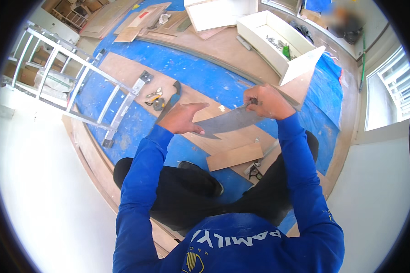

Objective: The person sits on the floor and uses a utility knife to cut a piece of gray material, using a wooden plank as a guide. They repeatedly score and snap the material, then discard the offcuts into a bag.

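Note:
My right hand [265,101] pinches the far right end of a thin, bendy grey sheet [230,122] between thumb and fingers. The sheet sags slightly and has a notched or torn left end. At that end is my left hand [182,118], its thumb and forefinger spread wide and the thumb touching or close to the sheet. Under the sheet lies a long wooden board [200,98]. A blue tool with a dark curved end [174,94] lies beyond my left hand, partly hidden by it. A short wooden plank [234,157] lies nearer to my knees.
A metal ladder [84,75] leans in at the left. Small tools, including a tape measure [158,104], lie on the board. An open white drawer-like box [264,34] holds hardware at the far right. Blue sheeting [132,120] covers the floor; board stacks [168,29] lie beyond.

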Motion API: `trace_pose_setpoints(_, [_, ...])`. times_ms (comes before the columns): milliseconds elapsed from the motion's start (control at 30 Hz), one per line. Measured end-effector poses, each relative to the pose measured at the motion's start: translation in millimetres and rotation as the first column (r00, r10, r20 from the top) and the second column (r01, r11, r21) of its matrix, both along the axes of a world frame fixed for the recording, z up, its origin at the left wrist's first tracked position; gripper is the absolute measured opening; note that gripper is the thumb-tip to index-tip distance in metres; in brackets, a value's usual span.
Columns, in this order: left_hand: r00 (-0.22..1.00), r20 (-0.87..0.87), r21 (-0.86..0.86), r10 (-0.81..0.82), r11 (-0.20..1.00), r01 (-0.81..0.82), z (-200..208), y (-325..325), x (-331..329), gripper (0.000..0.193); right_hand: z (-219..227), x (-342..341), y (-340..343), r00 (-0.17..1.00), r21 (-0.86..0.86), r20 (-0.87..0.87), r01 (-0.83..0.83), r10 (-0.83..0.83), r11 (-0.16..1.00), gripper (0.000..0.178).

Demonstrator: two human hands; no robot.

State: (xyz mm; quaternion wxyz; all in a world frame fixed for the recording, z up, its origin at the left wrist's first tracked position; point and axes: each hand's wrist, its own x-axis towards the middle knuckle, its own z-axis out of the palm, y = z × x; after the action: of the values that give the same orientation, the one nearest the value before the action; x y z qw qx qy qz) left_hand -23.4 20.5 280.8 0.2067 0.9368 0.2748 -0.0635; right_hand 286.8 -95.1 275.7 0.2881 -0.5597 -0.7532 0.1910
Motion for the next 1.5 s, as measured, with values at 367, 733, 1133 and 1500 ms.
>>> trace_pose_setpoints(367, [0.83, 0.296, -0.714, 0.472, 0.687, -0.136, 6.1, 5.0, 20.9, 0.034, 34.8, 26.9, -27.4, 0.734, 0.435, -0.555, 0.657, -0.391, 0.616, 0.066])
trace_pose_setpoints(733, [0.591, 0.349, -0.912, 0.727, 0.408, 0.037, -4.5, -18.6, 60.9, 0.034, -51.1, -3.3, -25.1, 0.274, -0.338, -0.922, -0.222, -0.274, 0.915, 0.056])
trace_pose_setpoints(1133, [0.985, 0.079, 0.135, 0.151, 0.978, -0.161, 5.9, -9.3, 52.8, 0.02, -46.9, -0.8, -27.6, 0.761, 0.143, -0.429, 0.59, -0.488, 0.795, 0.036])
trace_pose_setpoints(1500, [0.893, 0.316, 0.749, -0.32, 0.662, -0.028, 35.9, -42.9, 81.3, 0.011, -89.1, -49.9, -20.6, 0.831, -0.448, -0.518, -0.061, -0.204, 0.892, 0.035])
